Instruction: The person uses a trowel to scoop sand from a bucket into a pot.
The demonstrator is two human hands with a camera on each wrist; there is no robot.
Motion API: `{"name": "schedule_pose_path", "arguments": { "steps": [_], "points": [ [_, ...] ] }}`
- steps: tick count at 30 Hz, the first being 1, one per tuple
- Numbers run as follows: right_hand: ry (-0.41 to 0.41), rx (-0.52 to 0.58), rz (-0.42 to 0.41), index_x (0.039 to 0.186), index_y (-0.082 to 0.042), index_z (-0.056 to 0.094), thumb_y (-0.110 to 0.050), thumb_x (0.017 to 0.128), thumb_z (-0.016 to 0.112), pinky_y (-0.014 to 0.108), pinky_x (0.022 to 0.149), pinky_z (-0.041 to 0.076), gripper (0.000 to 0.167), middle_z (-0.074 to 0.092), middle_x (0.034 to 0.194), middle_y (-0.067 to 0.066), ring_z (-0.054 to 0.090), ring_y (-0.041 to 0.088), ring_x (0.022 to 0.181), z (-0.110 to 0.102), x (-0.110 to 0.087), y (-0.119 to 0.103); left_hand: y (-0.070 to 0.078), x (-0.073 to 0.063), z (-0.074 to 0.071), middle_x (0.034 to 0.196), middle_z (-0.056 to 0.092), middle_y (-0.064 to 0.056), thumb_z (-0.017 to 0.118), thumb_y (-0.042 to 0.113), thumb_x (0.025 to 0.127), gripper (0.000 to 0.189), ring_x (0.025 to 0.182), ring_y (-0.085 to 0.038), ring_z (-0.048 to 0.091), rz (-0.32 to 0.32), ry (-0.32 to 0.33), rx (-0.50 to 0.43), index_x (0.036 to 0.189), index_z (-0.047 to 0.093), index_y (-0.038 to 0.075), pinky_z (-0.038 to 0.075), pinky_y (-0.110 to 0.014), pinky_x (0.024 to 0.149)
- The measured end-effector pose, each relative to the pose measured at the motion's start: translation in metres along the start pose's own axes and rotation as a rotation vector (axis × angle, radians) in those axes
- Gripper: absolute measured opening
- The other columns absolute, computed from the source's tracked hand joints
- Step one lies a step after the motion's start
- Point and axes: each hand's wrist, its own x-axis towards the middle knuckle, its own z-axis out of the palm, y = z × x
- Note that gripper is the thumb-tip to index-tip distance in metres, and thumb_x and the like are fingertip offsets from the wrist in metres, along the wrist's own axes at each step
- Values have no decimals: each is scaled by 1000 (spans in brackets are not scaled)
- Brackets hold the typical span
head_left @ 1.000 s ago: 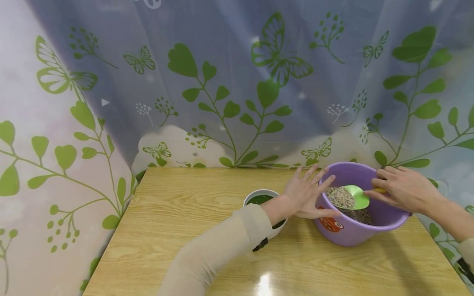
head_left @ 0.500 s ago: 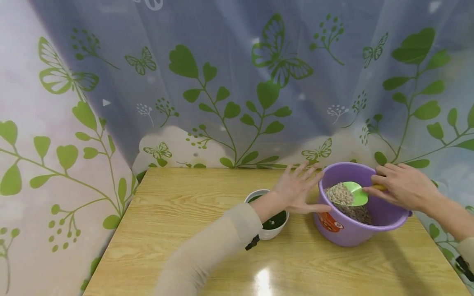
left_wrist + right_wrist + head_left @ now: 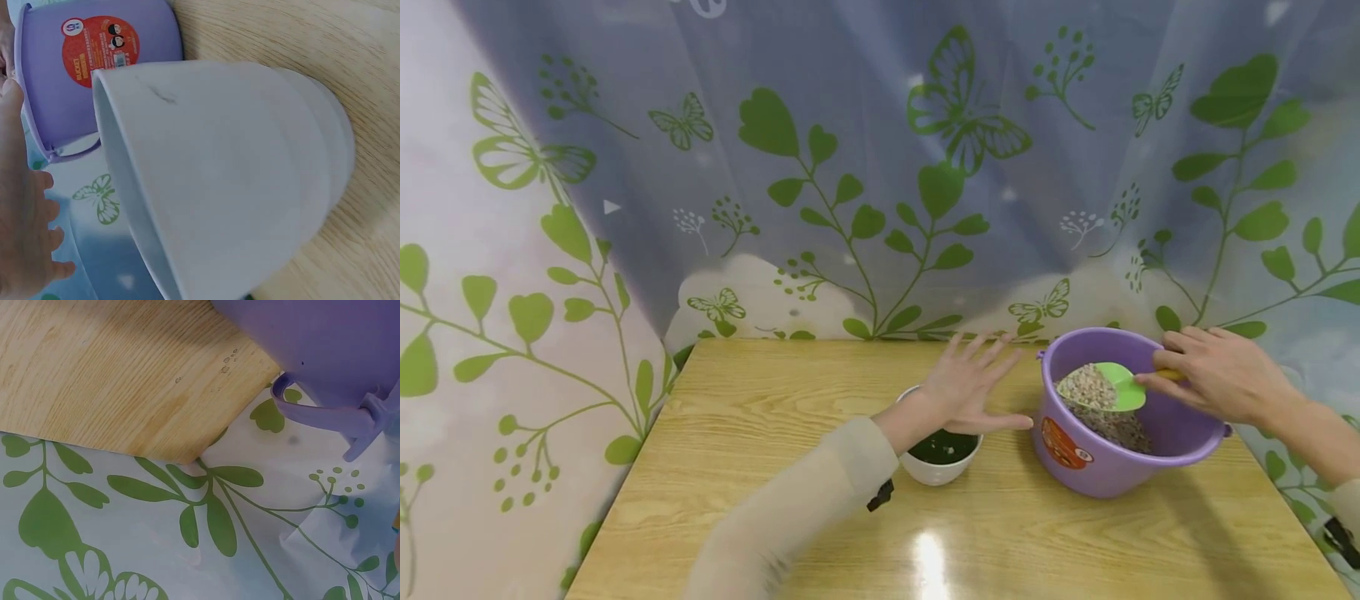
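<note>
My right hand [image 3: 1221, 375] grips the yellow handle of a small green shovel [image 3: 1127, 395] over the purple bucket [image 3: 1101, 479]. Pale granular grit [image 3: 1088, 387] is heaped on its blade. More greyish grit [image 3: 1123, 432] covers part of the bucket's bottom. My left hand [image 3: 966, 389], fingers spread, hovers over a white bowl [image 3: 934, 475] with dark green inside; the hand and sleeve hide part of it. In the left wrist view, the outer wall of the white bowl [image 3: 225, 169] fills the middle, with the left hand [image 3: 22, 234] past its rim.
Bowl and bucket stand on a wooden table [image 3: 760, 433], the bucket near its right end. A leaf-and-butterfly curtain [image 3: 850, 208] hangs behind. The bucket's purple carrying handle [image 3: 325, 419] hangs at its side in the right wrist view.
My left hand has moved left, away from the bucket's rim to above the white bowl. The right hand keeps the loaded shovel inside the bucket, its blade slightly shifted up and left.
</note>
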Motion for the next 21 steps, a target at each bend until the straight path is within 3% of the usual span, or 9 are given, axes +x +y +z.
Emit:
{"name": "schedule_pose_path", "arguments": {
  "steps": [10, 16, 21],
  "points": [
    [20, 29, 2, 72, -29, 53, -70, 99, 53, 22, 53, 31, 49, 41, 72, -12, 37, 5, 64, -4, 9, -4, -17, -20, 9, 180, -3, 0, 29, 90, 94, 104, 169, -25, 0, 9, 0, -25, 171, 0, 28, 9, -55, 138],
    [61, 31, -23, 71, -27, 53, -73, 105, 35, 22, 52, 30, 60, 42, 70, -11, 37, 6, 62, -5, 17, -11, -27, -35, 15, 180, -3, 1, 33, 90, 93, 105, 169, -24, -1, 17, 4, -97, 171, 0, 29, 5, -56, 139],
    [80, 44, -31, 70, -26, 53, -73, 106, 30, 22, 52, 28, 63, 43, 71, -10, 37, 7, 61, -4, 25, -17, -35, -48, 19, 181, 1, 0, 37, 88, 94, 104, 169, -24, 0, 21, 18, -108, 172, 5, 27, 8, -57, 139]
  ]
}}
